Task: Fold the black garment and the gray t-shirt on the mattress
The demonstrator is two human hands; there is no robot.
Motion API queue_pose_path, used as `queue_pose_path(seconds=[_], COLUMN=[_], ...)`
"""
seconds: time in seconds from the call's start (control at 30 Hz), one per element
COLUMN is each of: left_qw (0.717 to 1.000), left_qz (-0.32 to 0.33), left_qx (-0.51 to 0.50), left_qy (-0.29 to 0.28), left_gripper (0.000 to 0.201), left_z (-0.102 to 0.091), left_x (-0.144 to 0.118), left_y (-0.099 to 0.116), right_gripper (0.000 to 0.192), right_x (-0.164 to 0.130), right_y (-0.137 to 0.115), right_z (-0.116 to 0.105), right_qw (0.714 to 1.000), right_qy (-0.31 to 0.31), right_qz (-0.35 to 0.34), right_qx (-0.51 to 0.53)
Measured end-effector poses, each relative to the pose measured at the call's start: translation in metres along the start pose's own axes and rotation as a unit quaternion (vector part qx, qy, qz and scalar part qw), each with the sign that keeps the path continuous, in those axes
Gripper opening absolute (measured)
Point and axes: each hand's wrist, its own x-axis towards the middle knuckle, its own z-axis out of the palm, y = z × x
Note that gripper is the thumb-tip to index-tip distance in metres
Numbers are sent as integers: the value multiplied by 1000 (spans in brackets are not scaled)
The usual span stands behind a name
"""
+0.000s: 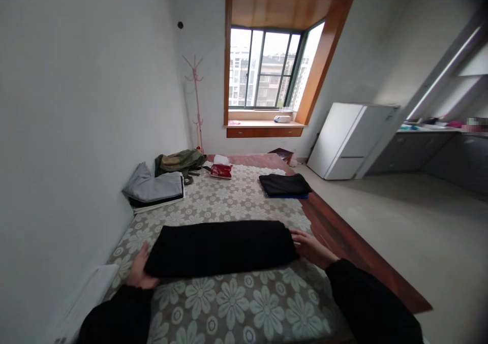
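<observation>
A folded black garment (224, 248), a long flat bundle, stretches across the flower-patterned cloth (233, 301) in front of me. My left hand (140, 269) grips its left end, the thumb side showing and some fingers hidden by the fabric. At the opposite end, my right hand (314, 248) holds the edge, its fingers partly tucked behind the cloth. What kind of garment it is cannot be made out.
Beyond lie a black folded pile (285, 184), a red tissue pack (221, 170), folded grey clothing (155, 186) and a green bag (181, 160). A wall (84, 105) borders the left; a reddish wooden edge (354, 237) runs right. A white fridge (345, 141) stands farther off.
</observation>
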Motion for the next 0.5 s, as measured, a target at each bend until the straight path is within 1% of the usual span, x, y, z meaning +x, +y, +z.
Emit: queue_pose_path(seconds=[0.03, 0.07, 0.1, 0.13, 0.2, 0.27, 0.3, 0.33, 0.4, 0.43, 0.5], left_qw=[1000, 1000, 999, 997, 980, 953, 944, 940, 940, 940, 940], left_qz=[-8, -13, -12, -2, 48, 103, 122, 138, 171, 191, 219], left_qx=[2, 15, 41, 82, 193, 277, 297, 302, 287, 276, 253], left_qy=[-5, -8, -8, -3, 27, 63, 75, 80, 69, 63, 64], left_gripper=[82, 84, 84, 81, 74, 73, 75, 77, 79, 79, 80], left_z=[-7, -12, -13, -12, -6, 1, 3, 4, 3, 1, -2], left_x=[-6, -10, -12, -12, -6, 2, 5, 7, 8, 9, 12], left_y=[6, 12, 18, 23, 33, 40, 43, 47, 57, 62, 73], right_gripper=[40, 40, 42, 46, 61, 79, 85, 87, 77, 70, 61], right_x=[3, 8, 13, 19, 29, 35, 36, 37, 37, 38, 42], right_y=[8, 14, 18, 19, 16, 8, 3, -4, -21, -31, -50], right_z=[-10, -16, -16, -14, -1, 14, 19, 23, 24, 22, 15], right_qw=[999, 997, 995, 993, 990, 987, 983, 977, 956, 943, 925], right_qy=[14, 29, 41, 46, 40, 18, 2, -16, -42, -43, -14], right_qz=[23, 36, 41, 39, 18, -26, -56, -91, -167, -203, -254], right_qx=[-28, -55, -81, -103, -136, -160, -174, -192, -237, -259, -283])
